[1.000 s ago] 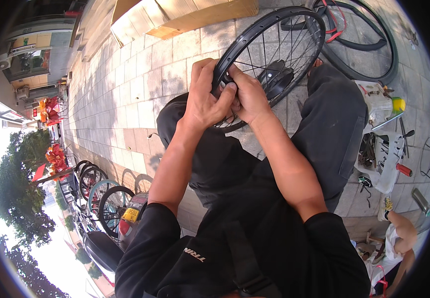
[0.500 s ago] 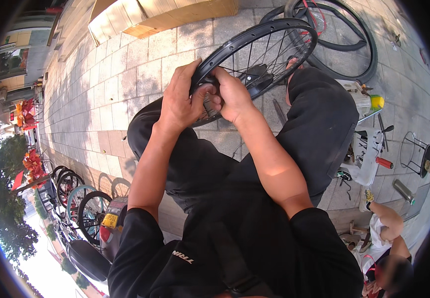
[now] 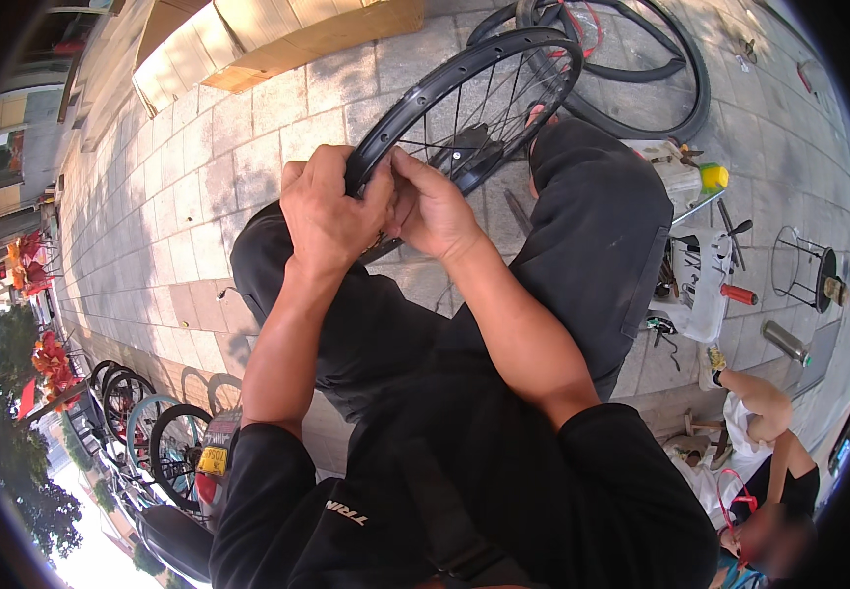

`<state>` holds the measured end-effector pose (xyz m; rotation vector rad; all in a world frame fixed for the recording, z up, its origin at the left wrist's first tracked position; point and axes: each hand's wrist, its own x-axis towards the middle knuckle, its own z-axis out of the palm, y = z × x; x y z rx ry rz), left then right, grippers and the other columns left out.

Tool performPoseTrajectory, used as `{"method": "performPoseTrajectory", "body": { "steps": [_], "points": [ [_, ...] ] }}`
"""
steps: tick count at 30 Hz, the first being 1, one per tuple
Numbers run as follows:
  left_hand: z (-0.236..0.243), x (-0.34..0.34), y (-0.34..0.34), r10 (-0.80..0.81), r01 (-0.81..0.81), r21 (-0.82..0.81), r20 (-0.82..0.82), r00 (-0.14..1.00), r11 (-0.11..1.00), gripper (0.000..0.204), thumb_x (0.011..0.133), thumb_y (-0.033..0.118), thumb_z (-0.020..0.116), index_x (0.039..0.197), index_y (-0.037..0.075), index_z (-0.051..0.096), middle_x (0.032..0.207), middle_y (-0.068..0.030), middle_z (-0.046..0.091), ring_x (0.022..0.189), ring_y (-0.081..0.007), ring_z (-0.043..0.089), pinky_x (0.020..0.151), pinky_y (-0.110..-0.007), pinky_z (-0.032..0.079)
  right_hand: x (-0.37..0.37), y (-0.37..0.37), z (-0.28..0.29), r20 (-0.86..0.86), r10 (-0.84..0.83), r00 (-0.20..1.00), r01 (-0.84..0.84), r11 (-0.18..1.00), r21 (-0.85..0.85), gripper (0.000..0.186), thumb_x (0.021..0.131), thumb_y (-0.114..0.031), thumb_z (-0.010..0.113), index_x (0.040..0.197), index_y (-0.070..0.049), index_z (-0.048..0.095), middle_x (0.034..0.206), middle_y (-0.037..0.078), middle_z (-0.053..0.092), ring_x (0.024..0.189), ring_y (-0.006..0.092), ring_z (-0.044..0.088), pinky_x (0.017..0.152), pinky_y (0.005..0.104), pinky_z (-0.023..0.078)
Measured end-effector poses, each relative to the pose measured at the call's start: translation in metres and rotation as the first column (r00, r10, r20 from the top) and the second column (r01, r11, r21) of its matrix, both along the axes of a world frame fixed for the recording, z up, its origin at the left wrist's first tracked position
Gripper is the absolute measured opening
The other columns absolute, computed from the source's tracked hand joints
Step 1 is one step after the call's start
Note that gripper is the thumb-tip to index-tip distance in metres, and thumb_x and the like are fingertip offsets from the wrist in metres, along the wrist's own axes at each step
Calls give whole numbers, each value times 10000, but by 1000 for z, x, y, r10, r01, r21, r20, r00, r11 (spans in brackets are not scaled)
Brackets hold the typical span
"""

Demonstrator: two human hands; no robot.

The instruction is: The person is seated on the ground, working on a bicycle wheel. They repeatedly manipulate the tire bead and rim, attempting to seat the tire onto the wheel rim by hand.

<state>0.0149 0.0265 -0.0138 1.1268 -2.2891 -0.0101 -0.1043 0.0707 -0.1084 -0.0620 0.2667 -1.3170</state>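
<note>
Between my knees I hold a black spoked bicycle wheel (image 3: pixel 411 101), tilted, its dark hub (image 3: pixel 476 157) visible through the spokes. My left hand (image 3: pixel 331 208) is closed on the near left section of the rim, fingers over its outer edge. My right hand (image 3: pixel 432 208) is curled just beside it, gripping the same section from inside. The fingertips of both hands and whatever lies between them are partly hidden. Behind the wheel lie loose black tyres (image 3: pixel 695 83) with a red strip (image 3: pixel 592 39).
A cardboard box (image 3: pixel 307 54) lies behind. On my right are a white tool tray (image 3: pixel 700 294), tools, a yellow container (image 3: pixel 714 178), a wire stand (image 3: pixel 798 265), a metal bottle (image 3: pixel 786 342) and a seated person (image 3: pixel 759 422). Parked bicycles (image 3: pixel 174 452) stand at left.
The whole scene has shifted left in view. The wheel and both hands sit lower relative to the box, the rim's tilt has changed slightly, and more of the seated person shows.
</note>
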Motion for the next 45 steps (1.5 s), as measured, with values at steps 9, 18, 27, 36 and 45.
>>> {"method": "performPoseTrajectory", "body": {
  "steps": [9, 18, 27, 36, 45],
  "points": [
    [-3, 7, 3, -81, 89, 103, -85, 993, 991, 408, 822, 177, 833, 1139, -21, 669, 1027, -206, 674, 837, -395, 653, 753, -470, 530, 10, -2, 13, -79, -72, 994, 81, 990, 115, 361, 1110, -385, 600, 956, -67, 676, 628, 18, 579, 454, 120, 501, 422, 261, 390],
    [-4, 25, -4, -236, 242, 125, -63, 970, 962, 551, 838, 126, 830, 1311, -54, 612, 1171, -228, 660, 1018, -410, 647, 932, -476, 503, -3, -23, 19, -122, 223, 967, -172, 928, 331, 264, 1021, -311, 628, 883, -87, 647, 582, 0, 510, 386, 100, 346, 369, 291, 237],
    [-4, 5, 4, 3, -2, -6, 94, 996, 1000, 371, 904, 261, 836, 1095, -13, 674, 841, -147, 675, 720, -312, 644, 863, -429, 451, -8, -2, 5, -120, 61, 991, -49, 994, 95, 466, 1088, -473, 595, 902, -53, 671, 634, 55, 595, 440, 160, 536, 385, 292, 387],
    [4, -13, 3, -85, 85, 13, -9, 996, 996, 452, 905, 240, 808, 1228, -29, 642, 1027, -173, 681, 898, -341, 655, 875, -436, 452, -8, -10, 11, -100, -9, 995, 27, 982, 186, 392, 1060, -434, 660, 898, -78, 686, 603, 20, 540, 421, 116, 443, 383, 276, 334],
    [-1, 8, -1, -207, 207, 43, -11, 978, 977, 570, 890, 136, 804, 1389, -41, 594, 1213, -204, 670, 1088, -377, 628, 1010, -454, 444, -11, -29, 22, -78, 207, 975, -175, 937, 302, 303, 1034, -384, 592, 861, -136, 615, 556, -7, 484, 377, 92, 332, 350, 277, 228]
  ]
}}
